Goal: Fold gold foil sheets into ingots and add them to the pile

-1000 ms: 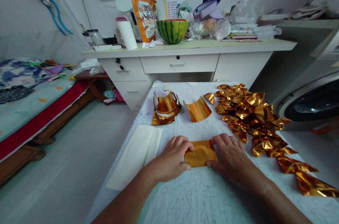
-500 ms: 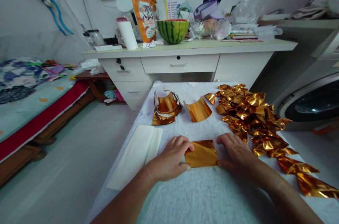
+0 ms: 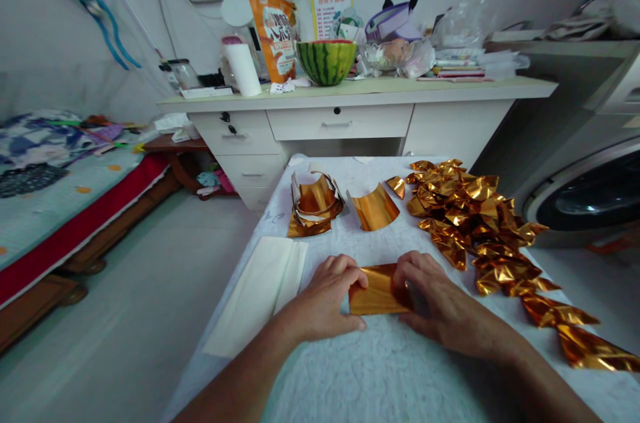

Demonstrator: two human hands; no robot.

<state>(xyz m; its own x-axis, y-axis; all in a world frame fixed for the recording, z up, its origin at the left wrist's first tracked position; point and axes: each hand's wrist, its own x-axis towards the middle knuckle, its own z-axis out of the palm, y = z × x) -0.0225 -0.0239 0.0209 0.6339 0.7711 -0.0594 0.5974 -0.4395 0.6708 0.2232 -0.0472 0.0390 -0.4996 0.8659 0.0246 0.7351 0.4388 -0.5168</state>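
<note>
A rectangle of gold foil paper (image 3: pixel 379 290) lies flat on the cloth-covered table in front of me. My left hand (image 3: pixel 334 296) holds its left edge, curled fingertips on the upper left part and thumb near the lower left corner. Over the right end is my right hand (image 3: pixel 430 300), fingers bent on the top side and thumb by the lower corner; it hides that end of the sheet. Beyond my hands sit a curved gold foil sheet (image 3: pixel 376 208) and a ring-like bundle of curled foil strips (image 3: pixel 316 202).
Folded gold foil pieces (image 3: pixel 463 210) are heaped along the table's right side, with a small foil cone (image 3: pixel 397 186) beside them. White paper sheets (image 3: pixel 255 296) lie at the left. Behind stands a desk (image 3: pixel 345 120) bearing a cut watermelon (image 3: pixel 327 62); a washing machine (image 3: pixel 585 190) is at right.
My right hand has moved left, from the sheet's right edge onto its right end, with the fingers more bent. My left hand stays almost in place.
</note>
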